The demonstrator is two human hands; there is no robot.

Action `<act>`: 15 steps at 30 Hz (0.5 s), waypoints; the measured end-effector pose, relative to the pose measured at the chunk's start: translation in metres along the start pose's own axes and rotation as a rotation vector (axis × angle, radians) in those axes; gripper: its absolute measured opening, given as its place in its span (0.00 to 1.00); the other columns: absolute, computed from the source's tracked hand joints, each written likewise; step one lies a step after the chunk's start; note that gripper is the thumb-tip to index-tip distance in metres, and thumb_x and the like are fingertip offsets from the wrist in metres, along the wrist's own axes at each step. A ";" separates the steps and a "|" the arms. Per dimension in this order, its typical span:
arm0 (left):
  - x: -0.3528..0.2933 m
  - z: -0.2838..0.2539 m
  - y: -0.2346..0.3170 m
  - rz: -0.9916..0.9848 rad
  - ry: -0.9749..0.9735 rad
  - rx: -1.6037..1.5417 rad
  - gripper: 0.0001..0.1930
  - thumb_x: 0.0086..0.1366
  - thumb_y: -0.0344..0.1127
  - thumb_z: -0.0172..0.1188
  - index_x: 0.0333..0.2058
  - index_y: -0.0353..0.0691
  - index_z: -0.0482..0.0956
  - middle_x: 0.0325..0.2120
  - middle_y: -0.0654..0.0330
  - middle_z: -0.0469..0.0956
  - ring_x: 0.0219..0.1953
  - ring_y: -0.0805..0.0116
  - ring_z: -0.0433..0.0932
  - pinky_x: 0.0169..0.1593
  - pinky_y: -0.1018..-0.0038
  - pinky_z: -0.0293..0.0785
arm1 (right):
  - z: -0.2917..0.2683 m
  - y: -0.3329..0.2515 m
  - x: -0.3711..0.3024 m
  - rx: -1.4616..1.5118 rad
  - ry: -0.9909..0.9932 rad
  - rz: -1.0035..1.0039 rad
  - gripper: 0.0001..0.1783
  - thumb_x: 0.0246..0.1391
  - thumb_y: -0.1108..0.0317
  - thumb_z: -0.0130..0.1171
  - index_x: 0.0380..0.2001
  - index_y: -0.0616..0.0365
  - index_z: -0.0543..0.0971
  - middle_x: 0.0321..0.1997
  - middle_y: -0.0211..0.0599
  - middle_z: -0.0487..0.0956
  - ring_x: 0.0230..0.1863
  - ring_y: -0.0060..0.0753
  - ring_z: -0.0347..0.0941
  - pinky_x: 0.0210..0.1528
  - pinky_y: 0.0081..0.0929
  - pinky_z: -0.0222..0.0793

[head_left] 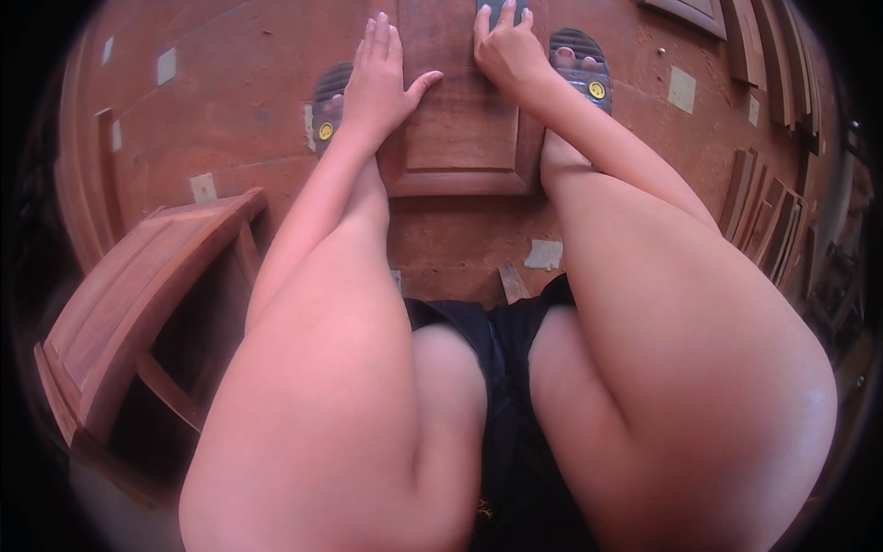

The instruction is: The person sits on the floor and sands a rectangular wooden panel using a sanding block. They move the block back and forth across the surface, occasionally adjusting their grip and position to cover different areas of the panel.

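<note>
A reddish-brown wooden door panel [462, 138] with a raised centre lies between my feet. My left hand [379, 78] rests flat along its left edge, fingers stretched out and thumb spread onto the wood. On the right side of the panel my right hand [509, 53] bends its fingers over a dark flat pad [504, 13], pressed against the surface. The pad is mostly covered by the fingers and cut off by the top of the picture, so its kind is unclear.
Sandalled feet flank the panel, the left sandal [329, 101] and right sandal [581, 69]. A framed wooden piece [138, 294] stands tilted at the left. Wooden strips [768, 216] are stacked at the right. A small wood offcut [513, 283] lies near my shorts.
</note>
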State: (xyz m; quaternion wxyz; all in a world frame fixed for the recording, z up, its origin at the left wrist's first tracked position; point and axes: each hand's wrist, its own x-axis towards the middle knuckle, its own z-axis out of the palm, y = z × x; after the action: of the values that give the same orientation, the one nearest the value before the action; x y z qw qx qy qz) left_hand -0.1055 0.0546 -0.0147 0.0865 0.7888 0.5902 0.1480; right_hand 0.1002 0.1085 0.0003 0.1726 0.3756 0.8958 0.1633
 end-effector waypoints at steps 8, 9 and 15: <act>-0.002 0.002 -0.002 -0.008 0.001 0.015 0.46 0.60 0.58 0.62 0.60 0.19 0.61 0.66 0.36 0.54 0.69 0.42 0.53 0.69 0.58 0.54 | -0.024 -0.006 -0.021 0.073 0.036 -0.181 0.29 0.50 0.70 0.56 0.54 0.80 0.71 0.50 0.67 0.76 0.53 0.68 0.74 0.49 0.54 0.76; -0.003 0.003 -0.002 -0.004 0.004 0.015 0.46 0.59 0.59 0.62 0.60 0.19 0.61 0.66 0.36 0.54 0.69 0.42 0.53 0.69 0.58 0.54 | -0.024 -0.005 -0.021 0.067 0.059 -0.164 0.29 0.50 0.70 0.56 0.54 0.80 0.71 0.49 0.68 0.76 0.53 0.68 0.74 0.49 0.53 0.76; 0.002 0.002 0.002 0.007 0.015 -0.010 0.45 0.59 0.58 0.62 0.59 0.19 0.62 0.66 0.35 0.54 0.69 0.41 0.53 0.69 0.58 0.54 | -0.007 -0.004 -0.002 0.157 0.067 0.045 0.29 0.52 0.70 0.55 0.55 0.79 0.70 0.51 0.73 0.74 0.54 0.72 0.72 0.45 0.57 0.76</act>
State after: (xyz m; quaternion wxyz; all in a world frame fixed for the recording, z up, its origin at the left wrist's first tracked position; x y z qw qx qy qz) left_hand -0.1022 0.0556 -0.0153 0.0854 0.7892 0.5875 0.1571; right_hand 0.0959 0.1028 0.0050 0.1089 0.4023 0.9024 0.1090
